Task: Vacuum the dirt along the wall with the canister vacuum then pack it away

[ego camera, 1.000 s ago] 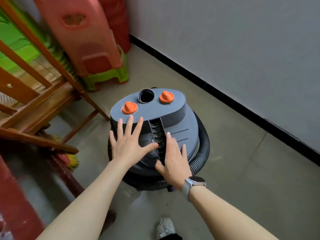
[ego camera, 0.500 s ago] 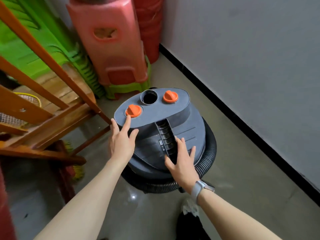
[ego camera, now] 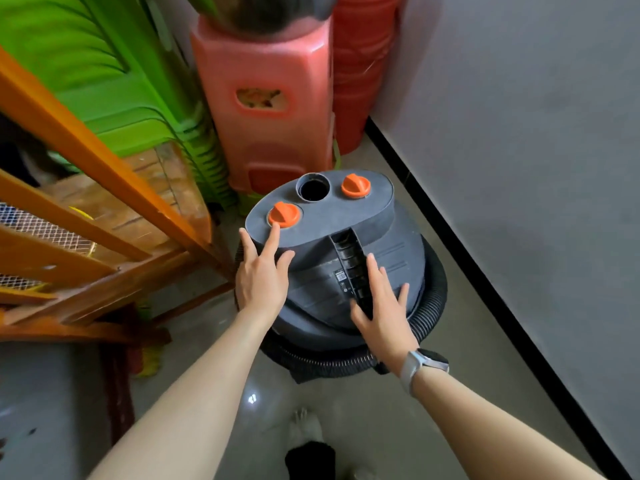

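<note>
A grey canister vacuum (ego camera: 388, 268) stands on the floor near the corner, with two orange knobs and a round opening on its raised top. Its black ribbed hose (ego camera: 429, 313) is coiled round the body. My left hand (ego camera: 261, 275) lies flat against the vacuum's left side, fingers straight, one fingertip touching the left orange knob (ego camera: 284, 213). With straight fingers, my right hand (ego camera: 382, 306) presses on the sloped lid beside the ribbed centre channel.
A pink plastic stool stack (ego camera: 270, 109) and red stools stand just behind the vacuum. Green stacked stools (ego camera: 114, 91) and a wooden frame (ego camera: 104, 188) crowd the left. The grey wall with a black skirting strip (ego camera: 485, 285) runs along the right. My shoe shows at the bottom.
The vacuum and both hands have moved forward toward the stools in the corner. My left hand slid from the lid's top to its left side.
</note>
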